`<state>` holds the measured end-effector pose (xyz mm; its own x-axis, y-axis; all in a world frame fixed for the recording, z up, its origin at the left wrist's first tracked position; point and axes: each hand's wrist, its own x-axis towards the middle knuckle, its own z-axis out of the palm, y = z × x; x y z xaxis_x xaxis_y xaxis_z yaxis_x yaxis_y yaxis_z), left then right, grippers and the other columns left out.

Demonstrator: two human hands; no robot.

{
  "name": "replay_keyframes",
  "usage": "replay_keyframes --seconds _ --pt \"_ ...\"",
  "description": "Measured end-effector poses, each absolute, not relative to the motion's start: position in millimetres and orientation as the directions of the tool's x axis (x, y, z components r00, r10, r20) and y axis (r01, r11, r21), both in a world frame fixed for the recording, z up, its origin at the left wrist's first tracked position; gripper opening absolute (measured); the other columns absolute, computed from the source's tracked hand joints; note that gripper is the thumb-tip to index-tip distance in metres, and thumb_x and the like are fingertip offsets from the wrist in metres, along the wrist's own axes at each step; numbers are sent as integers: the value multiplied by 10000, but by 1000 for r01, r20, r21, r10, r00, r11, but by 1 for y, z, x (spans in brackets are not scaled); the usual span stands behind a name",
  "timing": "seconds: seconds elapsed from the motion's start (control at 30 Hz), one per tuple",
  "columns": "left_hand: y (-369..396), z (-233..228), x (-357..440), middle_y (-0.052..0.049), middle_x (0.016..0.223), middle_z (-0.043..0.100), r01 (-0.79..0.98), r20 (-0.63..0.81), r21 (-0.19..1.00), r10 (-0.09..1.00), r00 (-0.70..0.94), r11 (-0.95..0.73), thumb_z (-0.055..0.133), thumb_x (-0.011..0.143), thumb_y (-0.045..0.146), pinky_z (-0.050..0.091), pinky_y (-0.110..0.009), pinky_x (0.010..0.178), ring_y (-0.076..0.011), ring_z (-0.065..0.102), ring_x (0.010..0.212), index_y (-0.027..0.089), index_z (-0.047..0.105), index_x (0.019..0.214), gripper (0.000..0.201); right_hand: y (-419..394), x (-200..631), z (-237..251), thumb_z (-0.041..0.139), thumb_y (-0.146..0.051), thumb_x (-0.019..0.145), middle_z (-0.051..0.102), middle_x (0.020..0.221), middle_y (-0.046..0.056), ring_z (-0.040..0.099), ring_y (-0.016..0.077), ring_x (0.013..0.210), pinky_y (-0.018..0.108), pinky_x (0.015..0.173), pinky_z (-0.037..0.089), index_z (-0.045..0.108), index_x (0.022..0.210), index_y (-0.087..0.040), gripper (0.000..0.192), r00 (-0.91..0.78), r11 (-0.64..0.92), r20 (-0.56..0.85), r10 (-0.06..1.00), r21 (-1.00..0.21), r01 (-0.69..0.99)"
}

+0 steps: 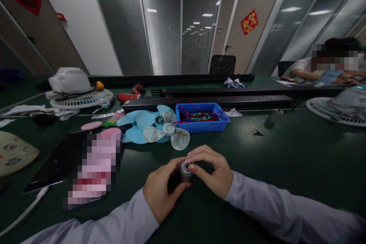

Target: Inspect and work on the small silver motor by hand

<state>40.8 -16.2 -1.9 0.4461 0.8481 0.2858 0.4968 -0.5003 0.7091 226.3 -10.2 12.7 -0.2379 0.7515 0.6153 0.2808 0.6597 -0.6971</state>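
Observation:
A small grey metal cylinder that looks like a motor (186,175) stands upright at the front of the table. My left hand (163,187) curves round its left side, with thumb and fingers closed about it. Over its top, my right hand (213,169) is bent in a pinch. Thumb and fingertips meet at the top face, and whatever tiny part lies between them is too small to make out. Beyond the hands lie light-blue fan blades (137,135) and a greyish fan blade (180,139).
Behind the blades stands a blue bin (203,126) of wired circuit boards. A red drill (130,96) and long black bars (211,103) lie farther back. Fan housings (81,99) sit left and right. A similar cylinder (276,116) is at right; a co-worker (309,68) sits beyond.

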Motion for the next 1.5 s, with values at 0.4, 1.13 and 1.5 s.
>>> replay_keyframes --seconds 0.4,1.13,1.5 --pt "-15 -3 41 -30 1044 694 501 289 694 838 463 -516 655 768 229 532 -347 794 -212 663 923 249 519 1157 413 -10 224 15 631 -180 813 672 850 69 646 178 810 317 747 517 708 905 -171 121 -274 607 544 793 -744 280" --pt "-14 -6 41 -9 1031 696 487 319 683 823 471 -544 665 768 235 532 -345 777 -209 664 907 275 510 1162 426 -8 227 13 676 -160 789 650 861 62 636 161 822 287 766 508 727 831 -170 67 -189 578 547 816 -780 239" --pt "-15 -4 41 -4 1079 685 496 289 702 841 458 -512 673 760 226 528 -364 831 -212 652 960 284 517 1174 446 -2 256 1 705 -193 768 640 942 79 599 228 929 401 835 466 756 838 -221 91 -254 491 421 871 -735 467"
